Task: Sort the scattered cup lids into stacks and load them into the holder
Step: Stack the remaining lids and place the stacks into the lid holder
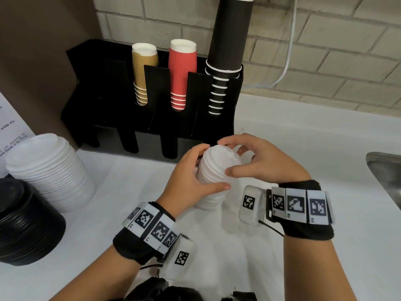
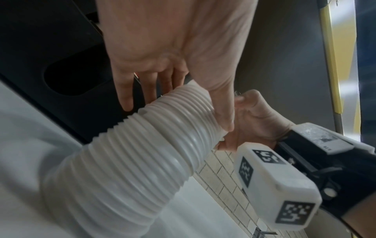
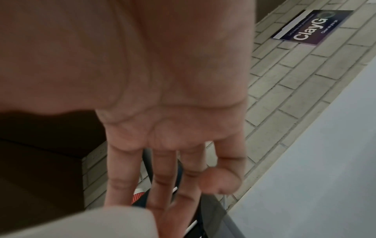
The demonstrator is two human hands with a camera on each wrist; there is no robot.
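**Both hands on a lid stack**

Wrist bands fill the head view's bottom; mid-frame, left hand [image 1: 191, 181] and right hand [image 1: 258, 161] curl around the white stack [image 1: 213, 168], before the holder [image 1: 152, 118].
Left wrist: fingers [image 2: 126, 95] wrap the stack [image 2: 142, 153].
Right wrist: fingers [image 3: 160, 180] reach past it, lower left.

Both hands around a stack of clear lids in front of the cup holder.

The left hand [image 1: 191, 181] wraps the side of the stack of clear lids [image 1: 213, 170], which stands on the white counter [image 1: 303, 148], while the right hand [image 1: 260, 161] curls over its top with the thumb against its near side. Just behind stands the black holder [image 1: 152, 127], with tan cups [image 1: 144, 70], red cups [image 1: 181, 72] and a tall stack of black cups [image 1: 227, 51] in three slots. At the left sit a stack of white lids [image 1: 50, 170] and, nearer, a stack of black lids [image 1: 23, 224]. A metal sink [image 1: 384, 172] edges in at the right.
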